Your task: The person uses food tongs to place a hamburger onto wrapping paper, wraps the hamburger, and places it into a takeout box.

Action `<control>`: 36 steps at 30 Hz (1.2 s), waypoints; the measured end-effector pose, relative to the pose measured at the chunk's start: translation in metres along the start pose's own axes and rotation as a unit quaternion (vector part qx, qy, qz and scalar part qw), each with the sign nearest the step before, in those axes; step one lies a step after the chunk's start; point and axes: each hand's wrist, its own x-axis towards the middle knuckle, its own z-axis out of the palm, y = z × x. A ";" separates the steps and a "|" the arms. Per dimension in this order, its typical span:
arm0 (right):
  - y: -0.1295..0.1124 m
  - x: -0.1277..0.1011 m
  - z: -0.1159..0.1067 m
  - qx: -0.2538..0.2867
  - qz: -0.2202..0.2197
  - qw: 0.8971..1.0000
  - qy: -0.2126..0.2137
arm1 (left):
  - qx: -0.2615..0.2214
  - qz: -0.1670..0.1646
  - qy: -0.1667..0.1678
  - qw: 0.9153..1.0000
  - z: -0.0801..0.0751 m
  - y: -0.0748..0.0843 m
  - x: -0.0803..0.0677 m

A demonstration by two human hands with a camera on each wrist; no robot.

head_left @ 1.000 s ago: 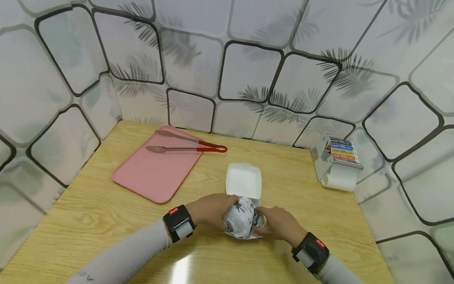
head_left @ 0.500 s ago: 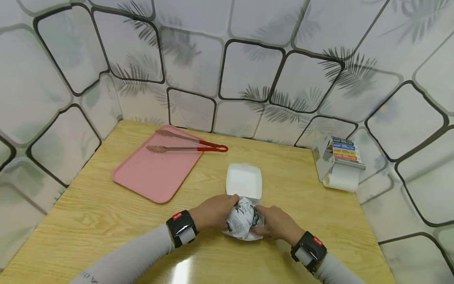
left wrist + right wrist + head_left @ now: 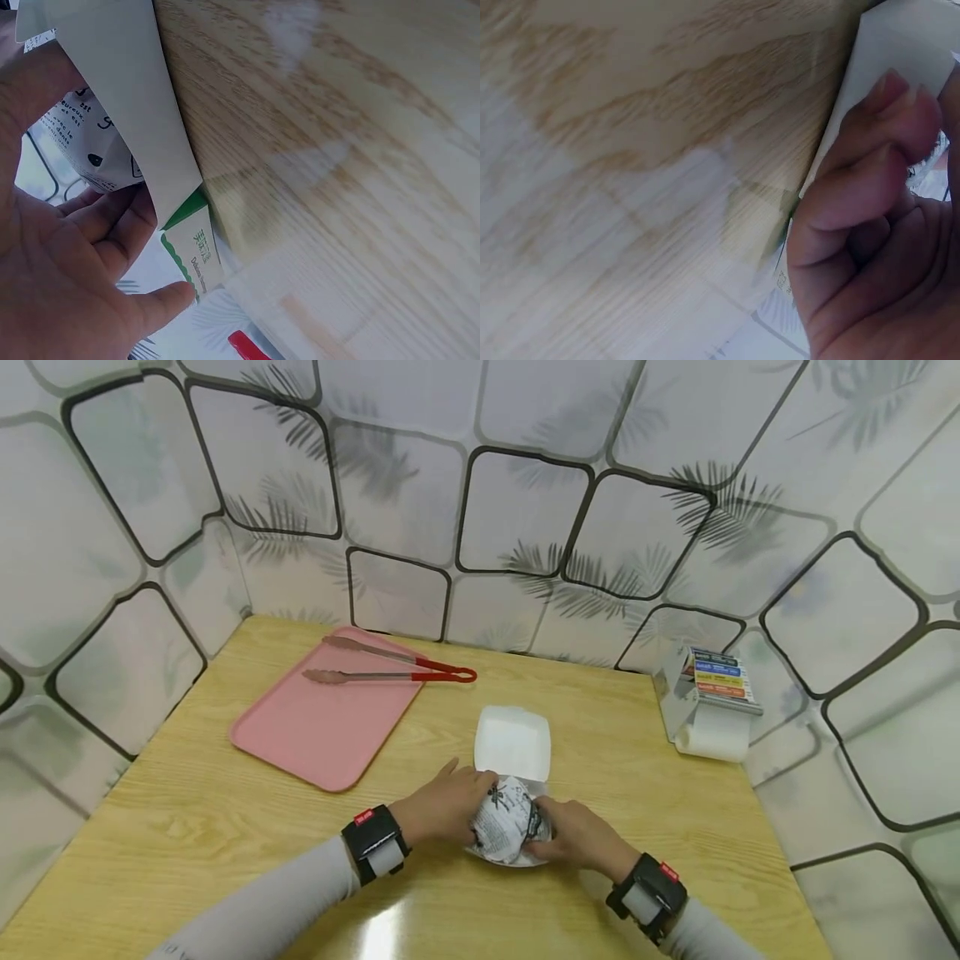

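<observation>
A round paper-wrapped burger [image 3: 504, 822], in white paper with black print, sits in the base of a small white hinged box whose lid [image 3: 512, 743] is folded back, away from me. My left hand [image 3: 442, 806] holds the burger's left side. In the left wrist view its curled fingers [image 3: 124, 232] reach inside the box wall [image 3: 124, 97], and one stretched finger touches the box's green-printed corner [image 3: 196, 251]. My right hand [image 3: 581, 837] grips the burger's right side; in the right wrist view its bent fingers [image 3: 855, 187] lie against the box wall. The fingertips on the burger are partly hidden.
A pink tray [image 3: 322, 727] lies at the back left, with red-handled tongs [image 3: 390, 675] across its far corner. At the back right stands a metal dispenser [image 3: 675, 697] holding coloured boxes [image 3: 720, 675] and a white roll [image 3: 712, 735]. Patterned walls border the wooden table [image 3: 615, 743].
Both hands stay at the burger in the box. One finger of my left hand has lifted away from the others, towards the lid. The burger has shifted only slightly.
</observation>
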 end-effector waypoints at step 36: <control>0.014 0.041 -0.052 0.328 0.093 0.937 0.076 | -0.318 -0.123 0.077 0.937 -0.042 -0.047 0.023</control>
